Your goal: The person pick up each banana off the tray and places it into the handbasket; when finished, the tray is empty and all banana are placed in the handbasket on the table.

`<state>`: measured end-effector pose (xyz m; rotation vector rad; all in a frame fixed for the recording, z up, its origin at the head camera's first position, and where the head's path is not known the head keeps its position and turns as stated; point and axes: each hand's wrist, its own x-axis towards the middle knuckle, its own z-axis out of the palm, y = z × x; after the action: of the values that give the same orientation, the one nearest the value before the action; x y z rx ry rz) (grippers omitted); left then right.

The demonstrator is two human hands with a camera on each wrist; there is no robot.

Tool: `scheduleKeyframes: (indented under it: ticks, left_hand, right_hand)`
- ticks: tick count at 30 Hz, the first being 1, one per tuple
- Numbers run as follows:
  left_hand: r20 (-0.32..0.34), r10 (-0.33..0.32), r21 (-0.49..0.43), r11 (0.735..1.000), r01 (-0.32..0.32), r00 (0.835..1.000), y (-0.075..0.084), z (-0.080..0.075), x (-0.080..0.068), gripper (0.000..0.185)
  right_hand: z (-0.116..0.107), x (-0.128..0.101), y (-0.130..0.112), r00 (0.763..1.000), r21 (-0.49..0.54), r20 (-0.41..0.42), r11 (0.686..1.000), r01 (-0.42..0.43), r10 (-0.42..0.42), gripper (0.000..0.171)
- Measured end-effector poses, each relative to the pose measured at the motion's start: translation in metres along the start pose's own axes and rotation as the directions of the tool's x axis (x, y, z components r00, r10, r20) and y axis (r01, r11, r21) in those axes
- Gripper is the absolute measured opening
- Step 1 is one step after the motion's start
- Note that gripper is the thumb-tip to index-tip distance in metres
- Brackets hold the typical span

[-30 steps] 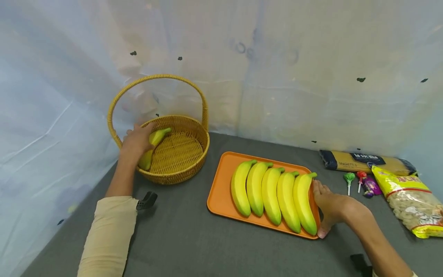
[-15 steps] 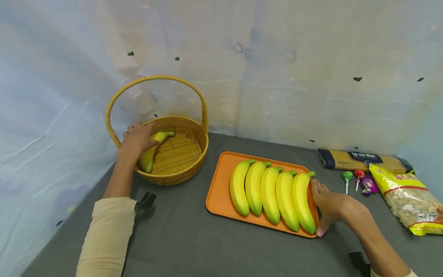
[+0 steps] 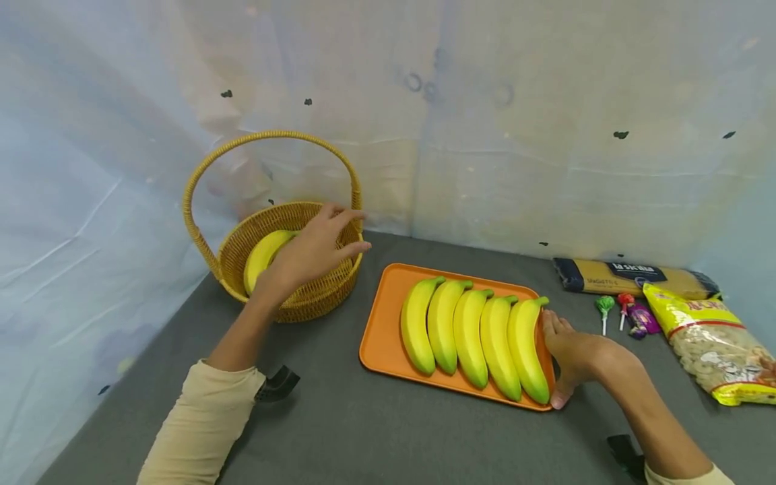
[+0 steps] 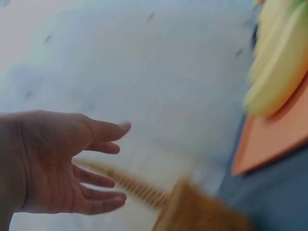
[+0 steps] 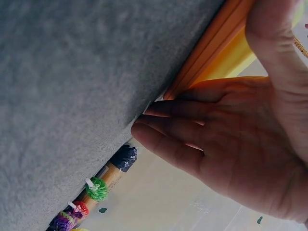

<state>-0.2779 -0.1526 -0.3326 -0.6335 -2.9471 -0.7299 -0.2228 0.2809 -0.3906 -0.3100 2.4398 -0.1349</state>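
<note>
My left hand (image 3: 309, 252) is over the right part of the wicker basket (image 3: 318, 301), fingers spread and holding nothing. One banana (image 3: 259, 261) lies at the left inside the basket, partly hidden by that hand. In the left wrist view the empty palm of the left hand (image 4: 57, 163) shows, with the basket (image 4: 197, 211) blurred below it. On the orange tray (image 3: 383, 337) several bananas (image 3: 469, 337) lie side by side. My right hand (image 3: 576, 360) rests against the tray's right edge, its thumb by the front corner. The right wrist view shows straight fingers (image 5: 166, 144) beside the tray's rim (image 5: 207, 53).
To the right lie a spaghetti pack (image 3: 630, 276), a green lollipop (image 3: 605, 304), a red lollipop (image 3: 626, 300), a purple wrapped sweet (image 3: 642, 320) and a yellow-edged food bag (image 3: 715, 347). A pale plastic sheet (image 3: 485, 135) hangs behind the grey table (image 3: 394, 431).
My left hand has let go of the banana, which stays in the basket, and has moved right across the basket. The right hand keeps its place at the tray.
</note>
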Motion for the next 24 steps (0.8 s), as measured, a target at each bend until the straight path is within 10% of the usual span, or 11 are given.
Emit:
scheduleKeyframes:
  ticks: [6,13,24]
  left_hand:
    - [0.149,0.126,-0.061,0.991,-0.118,0.981,0.038,0.056,0.005,0.065]
    - [0.32,0.107,-0.101,0.992,-0.079,0.941,0.041,0.11,0.006,0.069]
    - [0.337,0.076,-0.144,0.989,-0.028,0.938,0.04,0.122,0.01,0.07]
  right_hand:
    - [-0.001,0.0,0.001,1.0,0.009,0.001,1.0,0.0,0.0,0.159]
    - [0.002,-0.001,0.0,1.0,0.033,0.005,0.999,0.007,-0.007,0.158]
    - [0.0,-0.001,0.001,1.0,0.023,0.007,1.0,0.003,-0.004,0.158]
